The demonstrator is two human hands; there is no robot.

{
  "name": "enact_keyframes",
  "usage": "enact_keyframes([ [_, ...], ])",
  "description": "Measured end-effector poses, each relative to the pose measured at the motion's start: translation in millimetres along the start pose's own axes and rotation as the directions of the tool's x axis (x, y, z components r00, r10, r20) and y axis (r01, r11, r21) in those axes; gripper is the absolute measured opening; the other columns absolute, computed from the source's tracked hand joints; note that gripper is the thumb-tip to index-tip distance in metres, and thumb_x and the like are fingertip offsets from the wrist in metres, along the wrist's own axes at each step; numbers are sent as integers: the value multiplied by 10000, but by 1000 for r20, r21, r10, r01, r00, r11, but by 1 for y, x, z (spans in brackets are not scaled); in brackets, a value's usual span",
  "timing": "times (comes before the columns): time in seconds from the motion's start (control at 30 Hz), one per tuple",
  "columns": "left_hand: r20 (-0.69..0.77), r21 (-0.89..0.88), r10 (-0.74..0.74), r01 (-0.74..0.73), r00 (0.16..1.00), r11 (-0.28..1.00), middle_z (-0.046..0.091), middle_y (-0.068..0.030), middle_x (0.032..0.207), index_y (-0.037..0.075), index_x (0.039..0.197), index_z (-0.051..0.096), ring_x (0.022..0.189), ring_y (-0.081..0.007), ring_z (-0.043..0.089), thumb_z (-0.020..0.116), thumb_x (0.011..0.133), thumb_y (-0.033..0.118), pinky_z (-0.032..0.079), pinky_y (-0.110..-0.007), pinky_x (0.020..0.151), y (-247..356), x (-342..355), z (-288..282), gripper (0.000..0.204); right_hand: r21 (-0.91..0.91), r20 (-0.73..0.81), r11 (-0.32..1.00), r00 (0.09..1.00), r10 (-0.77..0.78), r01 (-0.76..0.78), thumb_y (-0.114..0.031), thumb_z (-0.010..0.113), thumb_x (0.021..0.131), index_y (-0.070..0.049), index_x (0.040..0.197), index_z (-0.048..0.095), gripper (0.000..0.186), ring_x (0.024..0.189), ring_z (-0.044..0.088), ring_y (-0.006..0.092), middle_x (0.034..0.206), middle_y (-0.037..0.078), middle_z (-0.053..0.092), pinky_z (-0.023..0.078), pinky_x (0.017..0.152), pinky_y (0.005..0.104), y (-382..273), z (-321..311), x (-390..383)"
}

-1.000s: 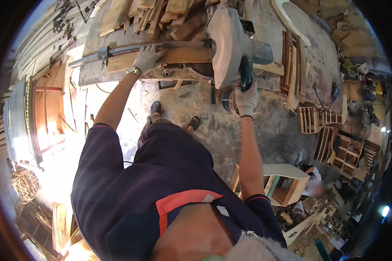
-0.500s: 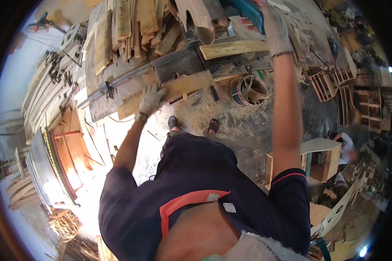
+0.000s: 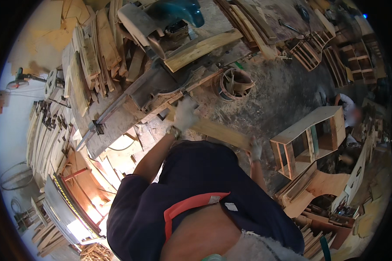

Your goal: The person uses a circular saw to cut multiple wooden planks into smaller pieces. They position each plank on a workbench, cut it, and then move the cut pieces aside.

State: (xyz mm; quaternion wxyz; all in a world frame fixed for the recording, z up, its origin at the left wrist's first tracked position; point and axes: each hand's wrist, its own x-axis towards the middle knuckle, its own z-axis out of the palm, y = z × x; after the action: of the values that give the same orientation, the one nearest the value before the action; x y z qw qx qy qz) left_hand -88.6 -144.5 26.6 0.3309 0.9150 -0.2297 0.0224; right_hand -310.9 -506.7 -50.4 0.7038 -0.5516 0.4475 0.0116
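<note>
A flat wooden board point(image 3: 222, 134) lies slantwise in front of my waist, off the saw bench point(image 3: 122, 111). My left hand point(image 3: 185, 115), in a pale glove and slightly blurred, is on the board's left part. At the other end, my gloved right hand point(image 3: 255, 149) is closed round the board. Beyond them stands a power saw with a teal handle point(image 3: 191, 12) and a grey guard point(image 3: 137, 24); neither hand touches it. Another plank point(image 3: 204, 50) rests on the bench beside the saw.
Piled wooden strips point(image 3: 104, 41) cover the bench's far left. A round bucket of offcuts point(image 3: 224, 87) stands on the floor past the board. To my right are a wooden cabinet frame point(image 3: 307, 126) and another person point(image 3: 347, 106). Slatted wooden frames point(image 3: 307, 54) stand farther back.
My right hand has let go of the saw's handle and come down to the board's right end. The board has left the bench and swung toward my body; my left hand has shifted right.
</note>
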Motion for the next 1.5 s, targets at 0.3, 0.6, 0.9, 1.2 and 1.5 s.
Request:
enact_keyframes([
  [0.3, 228, -919, -880, 389, 416, -54, 671, -154, 1202, -39, 1450, 435, 768, -262, 748, 596, 1022, 134, 583, -318, 547, -104, 160, -16, 489, 498, -323, 858, 892, 317, -125, -589, 597, 1004, -95, 986, 636, 496, 466, 420, 117, 573, 3, 441, 364, 432, 279, 138, -127, -72],
  [0.6, -6, -988, -898, 135, 440, 73, 687, -122, 860, 5, 1064, 565, 616, -232, 703, 592, 997, 108, 557, -312, 481, -141, 37, -37, 126, 704, -288, 675, 957, -11, 220, -487, 545, 1061, -109, 1166, 603, 396, 811, 560, 131, 870, 28, 518, 504, 680, 250, -109, 47, 70],
  [0.9, -230, -931, -965, 260, 129, 257, 635, -94, 780, 6, 923, 620, 610, -201, 624, 681, 927, 205, 498, -353, 517, -266, -155, -128, 208, -237, 406, 438, 498, -766, 867, -497, 462, 1092, 28, 1522, 421, 680, 1361, 552, 307, 1493, 195, 528, 503, 1049, 430, -413, 245, 8],
  [1.2, -496, 357, -503, 694, 708, 625, 516, -218, 1431, 140, 1462, 528, 1347, -412, 487, 758, 820, 591, 379, -532, 1141, -176, -104, -133, 817, -69, 867, -829, -377, -325, 555, -396, 572, 934, -17, 1162, 615, 444, 850, 672, 269, 977, 182, 660, 522, 739, 431, -475, 451, -121],
  [1.5, -94, 510, -472, 449, 877, 734, 545, -215, 1382, 257, 1355, 645, 1329, -395, 485, 695, 894, 547, 346, -582, 1111, -172, -57, -142, 547, -459, 886, -373, 448, -120, 806, -276, 596, 944, 14, 1302, 532, 464, 606, 719, 217, 921, 164, 703, 608, 569, 365, -468, 484, -108],
])
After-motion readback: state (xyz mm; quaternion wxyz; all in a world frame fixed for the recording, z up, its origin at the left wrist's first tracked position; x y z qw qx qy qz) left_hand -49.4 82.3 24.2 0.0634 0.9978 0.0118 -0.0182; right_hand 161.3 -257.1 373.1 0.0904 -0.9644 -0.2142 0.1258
